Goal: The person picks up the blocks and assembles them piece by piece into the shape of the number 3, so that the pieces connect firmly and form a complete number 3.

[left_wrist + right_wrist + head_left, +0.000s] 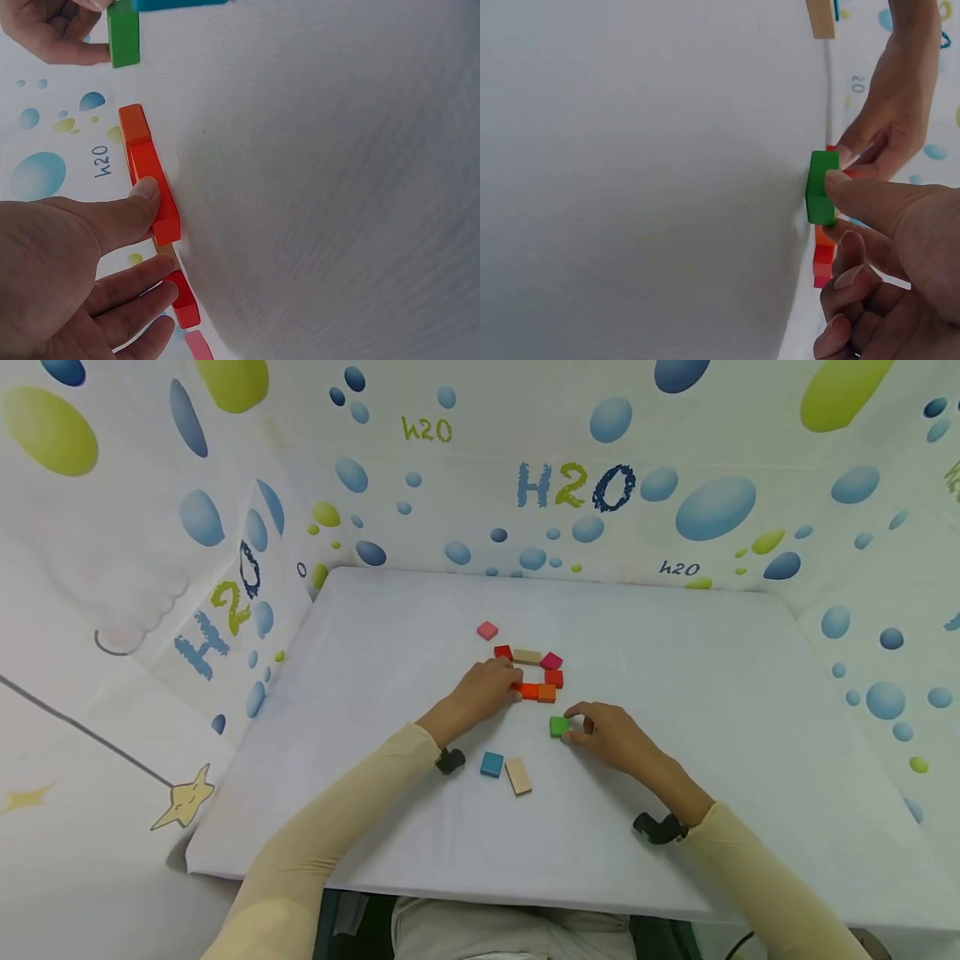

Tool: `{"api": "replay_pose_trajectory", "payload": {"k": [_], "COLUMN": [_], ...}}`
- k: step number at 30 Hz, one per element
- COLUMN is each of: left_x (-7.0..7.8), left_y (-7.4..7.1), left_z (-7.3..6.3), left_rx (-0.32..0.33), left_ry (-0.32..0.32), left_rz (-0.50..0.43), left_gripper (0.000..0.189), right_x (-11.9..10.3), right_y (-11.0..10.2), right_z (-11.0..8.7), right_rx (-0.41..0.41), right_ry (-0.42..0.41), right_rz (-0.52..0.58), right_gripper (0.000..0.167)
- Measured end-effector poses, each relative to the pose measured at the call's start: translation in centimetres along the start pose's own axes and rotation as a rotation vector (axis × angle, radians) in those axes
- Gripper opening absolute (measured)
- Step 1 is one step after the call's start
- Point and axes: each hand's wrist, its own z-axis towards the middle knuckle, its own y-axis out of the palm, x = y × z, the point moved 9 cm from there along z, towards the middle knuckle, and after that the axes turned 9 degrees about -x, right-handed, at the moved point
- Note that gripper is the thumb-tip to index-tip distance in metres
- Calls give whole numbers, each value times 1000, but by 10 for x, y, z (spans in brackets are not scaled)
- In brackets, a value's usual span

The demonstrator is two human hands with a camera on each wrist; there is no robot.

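Note:
My left hand (487, 689) pinches a red-orange block (161, 199) in a row on the white table; its thumb lies on the near side and the index finger is hidden. Its other fingers spread close to a red block (184, 300). An orange block (547, 694) adjoins the red-orange one on the right. Nearer the body and to the right, my right hand (611, 737) holds a green block (823, 187) between thumb and index finger, the remaining fingers curled. Behind the row are a wooden block (527, 657), a crimson block (551, 661) and another red block (553, 679), forming a rough loop.
A pink block (487, 630) lies alone beyond the loop. Toward the body, a blue block (492, 764) and a second wooden block (518, 776) lie side by side. The white cloth-covered table (360, 635) meets a patterned curtain (465, 493) at the back.

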Motion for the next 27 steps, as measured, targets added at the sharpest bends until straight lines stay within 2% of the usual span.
{"api": "replay_pose_trajectory", "payload": {"k": [9, 27], "left_x": [-1, -1], "left_y": [0, 1], "left_z": [2, 0], "left_rx": [-2, -10], "left_ry": [2, -7], "left_rz": [-3, -4], "left_gripper": [31, 31], "right_x": [9, 8], "right_y": [-4, -7], "right_z": [18, 24], "right_rx": [14, 29], "right_ry": [11, 7], "right_rz": [49, 85], "right_gripper": [39, 39]}}
